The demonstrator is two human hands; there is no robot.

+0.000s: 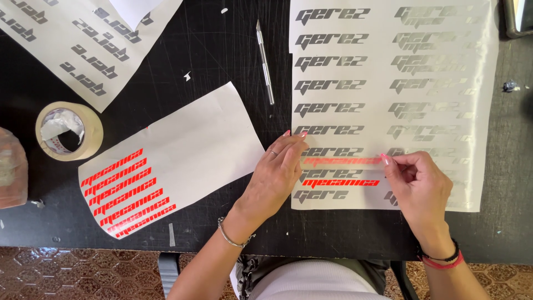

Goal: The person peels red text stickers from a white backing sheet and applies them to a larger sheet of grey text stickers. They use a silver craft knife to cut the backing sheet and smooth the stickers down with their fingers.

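Fingertips of the right hand (419, 186) pinch the right end of a clear transfer strip carrying an orange decal (341, 161), thumb and forefinger closed on the tape's edge. The strip runs level to the left, where the left hand (277, 175) lies flat with its fingers spread, the fingertips resting on the strip's left end and pressing it down. The orange decal sits just under a grey lettered row, near the bottom of a large white sticker sheet (388, 105). One more orange decal (341, 182) lies on the sheet directly below it, beneath another grey row.

The sheet carries two columns of grey lettering, dark on the left and pale and shiny on the right, and rests on a black scratched worktable (222, 50). Left of the hands, touching neither, lies a tilted white backing sheet (189, 144) with a stack of orange decals (125, 191) in its lower left corner. A craft knife (265, 61) lies upright on the table between the two sheets, blade pointing away. A roll of masking tape (69, 130) sits at the far left. Another sheet of grey lettering (72, 39) lies in the upper left corner. A bracelet circles each wrist, and a ring shows on the left hand.
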